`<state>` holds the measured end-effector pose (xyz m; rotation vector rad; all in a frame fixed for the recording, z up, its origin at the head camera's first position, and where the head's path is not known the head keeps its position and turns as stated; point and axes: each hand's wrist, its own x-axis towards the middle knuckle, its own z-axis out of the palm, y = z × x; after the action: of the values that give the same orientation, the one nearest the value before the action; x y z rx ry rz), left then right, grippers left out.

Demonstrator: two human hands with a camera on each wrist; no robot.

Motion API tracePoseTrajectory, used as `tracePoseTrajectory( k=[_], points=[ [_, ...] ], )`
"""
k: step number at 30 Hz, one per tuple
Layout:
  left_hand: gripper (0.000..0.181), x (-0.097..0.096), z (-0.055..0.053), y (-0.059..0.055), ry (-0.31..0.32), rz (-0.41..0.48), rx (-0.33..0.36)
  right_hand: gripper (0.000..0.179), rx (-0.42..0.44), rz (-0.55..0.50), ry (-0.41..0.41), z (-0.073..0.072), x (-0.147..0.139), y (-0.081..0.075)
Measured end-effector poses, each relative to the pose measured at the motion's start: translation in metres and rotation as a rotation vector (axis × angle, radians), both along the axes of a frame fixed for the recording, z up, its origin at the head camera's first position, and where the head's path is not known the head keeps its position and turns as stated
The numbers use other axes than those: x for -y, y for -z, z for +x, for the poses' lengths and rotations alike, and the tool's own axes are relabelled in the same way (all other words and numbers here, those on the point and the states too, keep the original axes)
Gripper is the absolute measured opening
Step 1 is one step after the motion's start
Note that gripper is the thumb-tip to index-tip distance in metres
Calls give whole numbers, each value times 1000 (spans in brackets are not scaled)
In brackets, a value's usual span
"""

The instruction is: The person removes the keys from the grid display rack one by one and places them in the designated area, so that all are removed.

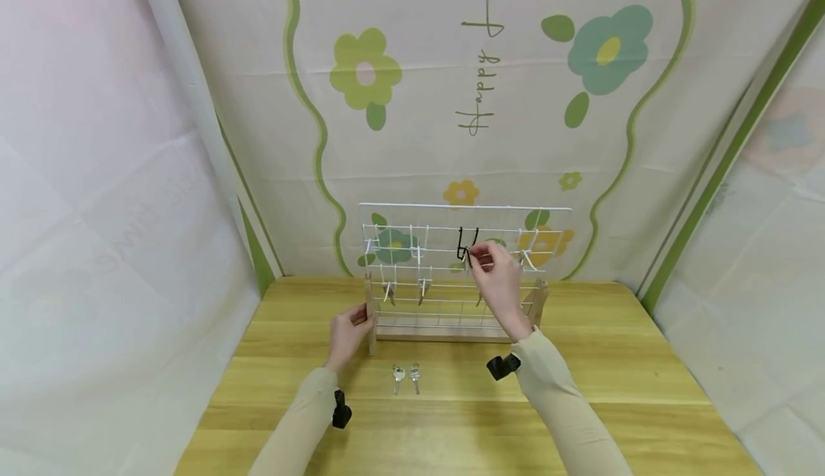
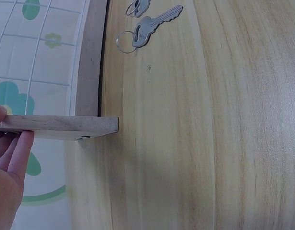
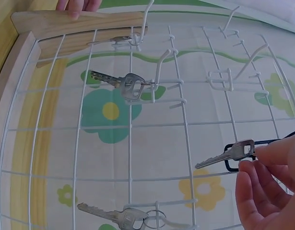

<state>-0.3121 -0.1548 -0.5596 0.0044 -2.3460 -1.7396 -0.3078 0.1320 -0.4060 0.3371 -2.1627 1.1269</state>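
A white wire grid rack (image 1: pixel 451 207) on a wooden base stands on the table. My left hand (image 1: pixel 348 331) holds the rack's wooden side piece (image 2: pixel 61 123), thumb on one face and fingers on the other. At the upper part of the grid, my right hand (image 1: pixel 499 279) is at a black hook (image 1: pixel 460 243). Its thumb and fingers pinch a silver key (image 3: pixel 229 154) by the ring end, right at this hook; the key's blade points away from the fingers. The ring itself is mostly hidden by the fingertips.
Two keys with rings (image 1: pixel 398 374) lie on the wooden table (image 1: pixel 451 426) before the rack. Lower white hooks carry several keys, one key (image 3: pixel 130 86) near the left end. An upper white hook (image 3: pixel 221 79) holds none. A flowered cloth (image 1: pixel 412 139) hangs behind.
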Motion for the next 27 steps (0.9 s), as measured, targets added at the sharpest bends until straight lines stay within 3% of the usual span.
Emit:
tracePoseTrajectory(
  k=[10, 27],
  points=[
    [36, -1, 0, 0, -2, -20, -10, 4, 49, -22, -12, 3, -1, 0],
    [36, -1, -1, 3, 6, 4, -20, 4, 85, -22, -83, 26, -8, -5]
  ],
)
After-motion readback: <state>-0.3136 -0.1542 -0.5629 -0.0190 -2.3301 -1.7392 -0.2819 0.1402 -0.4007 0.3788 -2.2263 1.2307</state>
